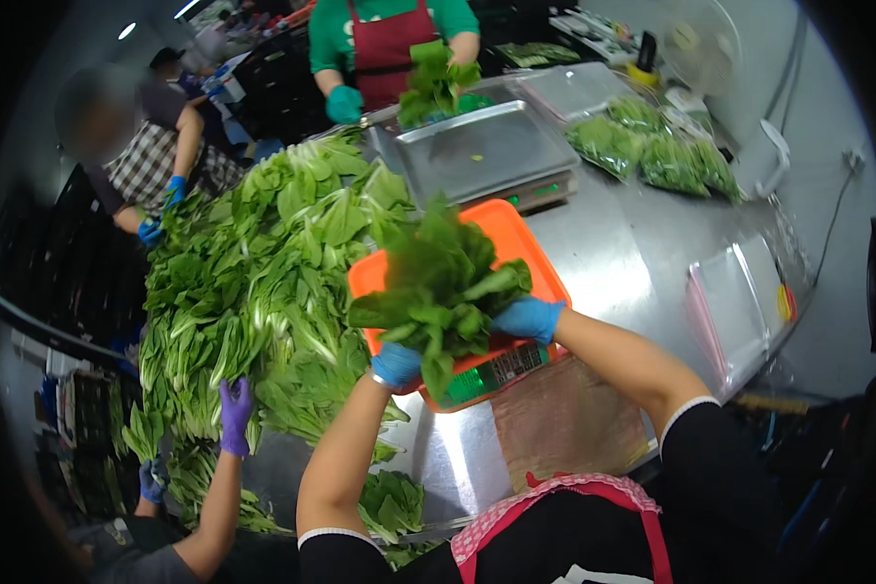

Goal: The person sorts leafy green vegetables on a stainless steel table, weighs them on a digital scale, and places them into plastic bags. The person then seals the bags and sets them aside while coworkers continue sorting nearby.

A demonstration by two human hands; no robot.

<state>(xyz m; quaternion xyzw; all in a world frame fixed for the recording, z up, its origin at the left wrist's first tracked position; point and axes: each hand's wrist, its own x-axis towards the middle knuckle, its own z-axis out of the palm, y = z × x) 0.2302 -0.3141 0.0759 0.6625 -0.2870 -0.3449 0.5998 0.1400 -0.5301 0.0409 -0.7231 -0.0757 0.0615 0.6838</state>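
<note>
A bunch of dark leafy greens (445,285) is held between my two blue-gloved hands, its leaves blurred at the top. My left hand (398,365) grips the near left side, with leaves covering most of the fingers. On the right side, my right hand (529,320) has its fingers tucked under the leaves. Below the bunch is an orange tray (544,274), set on an orange digital scale (474,387) with a lit green display. The greens hide much of the tray's inside.
A large heap of leafy greens (285,270) covers the table's left side. Beyond the tray stands a second scale (489,150); bagged greens (650,146) lie to its right. Plastic bags (734,306) lie farther right. Several co-workers handle greens; one purple-gloved hand (236,416) is left of my arm.
</note>
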